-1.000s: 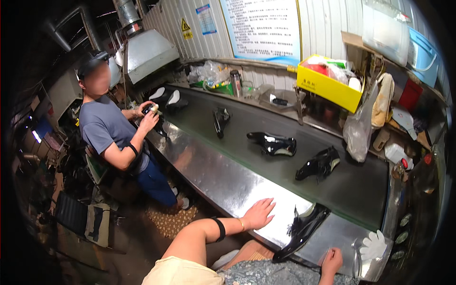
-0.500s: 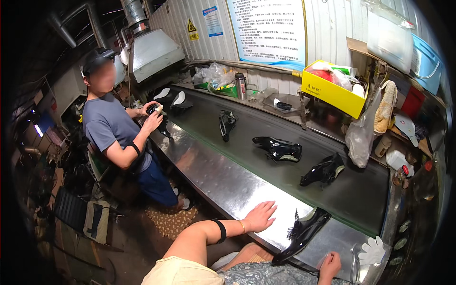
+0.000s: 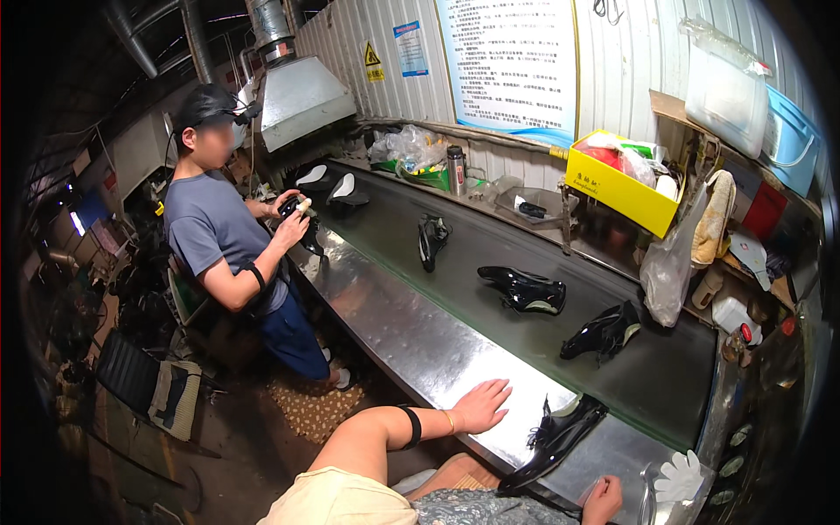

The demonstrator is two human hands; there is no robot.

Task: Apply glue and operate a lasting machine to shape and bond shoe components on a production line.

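My left hand lies flat on the shiny metal ledge, fingers stretched out and nothing in it. To its right is a black patent lace-up shoe, tilted across the ledge with its toe toward me and touched by neither hand. Near the lower edge, my right hand rests at the ledge's near edge with its fingers curled in. Its palm is hidden, so I cannot see whether it holds anything. A white glove lies just right of that hand.
Several black shoes, one of them a patent shoe, sit on the dark conveyor belt. Far left, a co-worker handles a dark shoe. A yellow box and a hanging plastic bag overhang the belt's far side.
The whole view has shifted slightly, so the background and belt sit lower and further right in the picture. Both my hands keep their places, the left flat, the right curled.
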